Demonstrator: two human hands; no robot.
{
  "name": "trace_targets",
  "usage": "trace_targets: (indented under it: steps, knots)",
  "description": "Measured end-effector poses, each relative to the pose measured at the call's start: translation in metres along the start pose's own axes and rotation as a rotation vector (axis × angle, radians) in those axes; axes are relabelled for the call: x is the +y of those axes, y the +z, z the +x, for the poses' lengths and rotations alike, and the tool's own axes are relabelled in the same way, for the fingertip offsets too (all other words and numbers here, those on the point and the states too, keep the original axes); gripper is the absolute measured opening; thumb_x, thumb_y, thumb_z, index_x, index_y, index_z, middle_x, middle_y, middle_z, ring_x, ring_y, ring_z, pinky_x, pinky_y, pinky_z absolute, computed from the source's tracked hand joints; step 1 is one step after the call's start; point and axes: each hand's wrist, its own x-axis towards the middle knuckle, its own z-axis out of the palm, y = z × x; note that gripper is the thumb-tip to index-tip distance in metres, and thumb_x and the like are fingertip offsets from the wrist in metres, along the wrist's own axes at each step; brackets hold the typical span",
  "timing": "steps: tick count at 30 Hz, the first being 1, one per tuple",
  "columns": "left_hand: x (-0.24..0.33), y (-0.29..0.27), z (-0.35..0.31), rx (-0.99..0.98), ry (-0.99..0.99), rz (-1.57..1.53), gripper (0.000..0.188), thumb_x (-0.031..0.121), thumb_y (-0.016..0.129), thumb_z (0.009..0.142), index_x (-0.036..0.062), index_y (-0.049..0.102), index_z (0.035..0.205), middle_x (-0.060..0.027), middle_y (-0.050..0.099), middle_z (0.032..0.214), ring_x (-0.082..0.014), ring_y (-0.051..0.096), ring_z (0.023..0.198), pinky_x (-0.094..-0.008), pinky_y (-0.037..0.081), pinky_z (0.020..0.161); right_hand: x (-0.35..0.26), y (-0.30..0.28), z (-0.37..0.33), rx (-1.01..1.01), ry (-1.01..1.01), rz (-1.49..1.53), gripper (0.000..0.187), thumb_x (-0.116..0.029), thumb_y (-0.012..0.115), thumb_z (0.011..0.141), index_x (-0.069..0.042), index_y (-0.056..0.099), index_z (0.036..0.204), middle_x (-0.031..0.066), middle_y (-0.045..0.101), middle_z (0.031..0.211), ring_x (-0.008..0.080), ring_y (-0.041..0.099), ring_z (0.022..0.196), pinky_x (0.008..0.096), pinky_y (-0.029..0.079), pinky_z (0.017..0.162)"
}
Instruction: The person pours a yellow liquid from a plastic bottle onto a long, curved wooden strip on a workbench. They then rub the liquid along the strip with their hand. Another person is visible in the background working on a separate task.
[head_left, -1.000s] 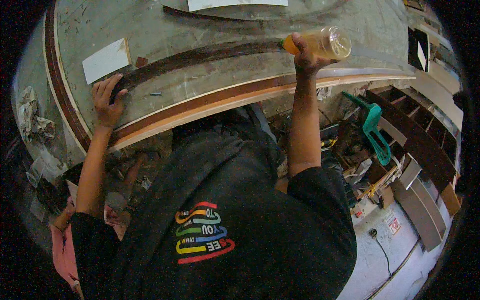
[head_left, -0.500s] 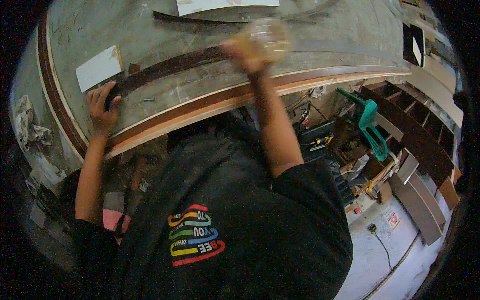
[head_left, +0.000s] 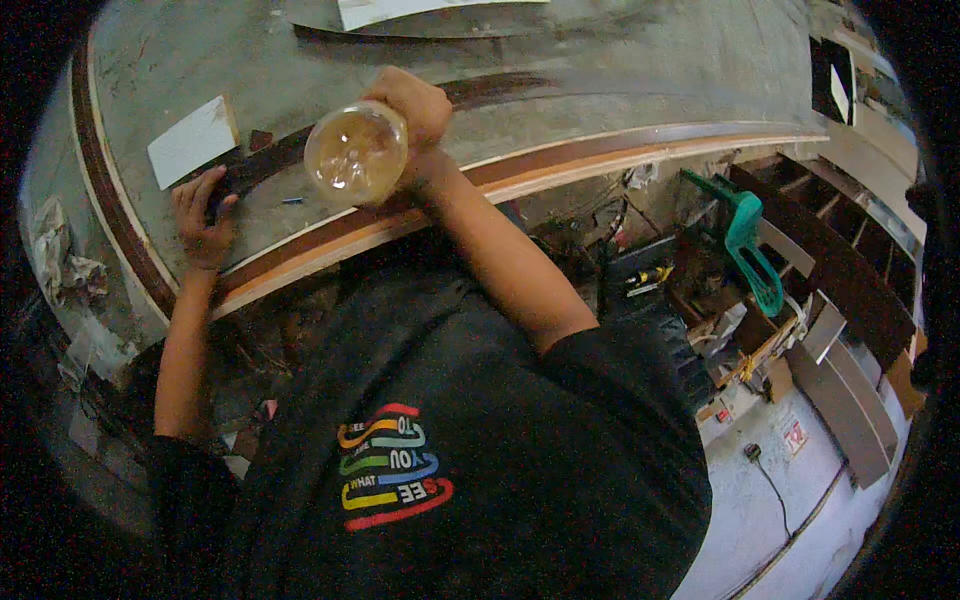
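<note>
My right hand [head_left: 415, 105] is closed around a clear plastic bottle [head_left: 355, 155]. Its rounded base faces me, and yellowish liquid shows inside. The neck is hidden by the hand. Bottle and hand are over a long dark brown strip [head_left: 490, 90] that curves across the grey worktop [head_left: 600, 65]; toward the right the strip looks paler and shiny. At the strip's left end my left hand [head_left: 205, 215] has fingers and thumb bent around a dark part, seemingly the strip's end. A white rectangular piece [head_left: 195, 142] lies just beyond those fingers.
A small brown chip [head_left: 260, 140] and a short bluish pin-like piece [head_left: 292, 201] lie near the strip. Wooden edging [head_left: 330, 250] borders the worktop's near side. To the right are a green plastic chair-like frame [head_left: 742, 235], a yellow-black tool [head_left: 648, 280] and stacked boards [head_left: 845, 400].
My right hand has swept left along the strip with the bottle, whose base has turned toward me. The left hand has stayed at the strip's left end.
</note>
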Motion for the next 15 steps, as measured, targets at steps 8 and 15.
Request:
trace_targets:
  steps: [8, 15]
  knots:
    - [0.006, -0.007, 0.005, -0.02, 0.0, 0.048, 0.038, 0.035, 0.071, 0.094, 0.0095, 0.07, 0.122, -0.0082, 0.072, 0.116, -0.0286, 0.064, 0.103, -0.04, 0.047, 0.094, 0.091, -0.198, -0.012, 0.009, 0.087, -0.376, 0.017, -0.029, 0.083, 0.084, -0.018, 0.071, 0.082, -0.0002, 0.063, 0.071, 0.0207, 0.058, 0.068, 0.0351, 0.048, 0.061]
    - [0.005, -0.002, 0.006, 0.017, 0.013, 0.022, 0.037, 0.032, 0.074, 0.091, 0.0116, 0.071, 0.121, -0.0072, 0.072, 0.115, -0.0287, 0.064, 0.101, -0.0401, 0.048, 0.092, 0.113, -0.183, -0.03, -0.088, 0.458, -0.015, 0.022, -0.014, 0.087, 0.079, -0.011, 0.065, 0.079, -0.0014, 0.062, 0.076, 0.0168, 0.058, 0.066, 0.0328, 0.052, 0.064]
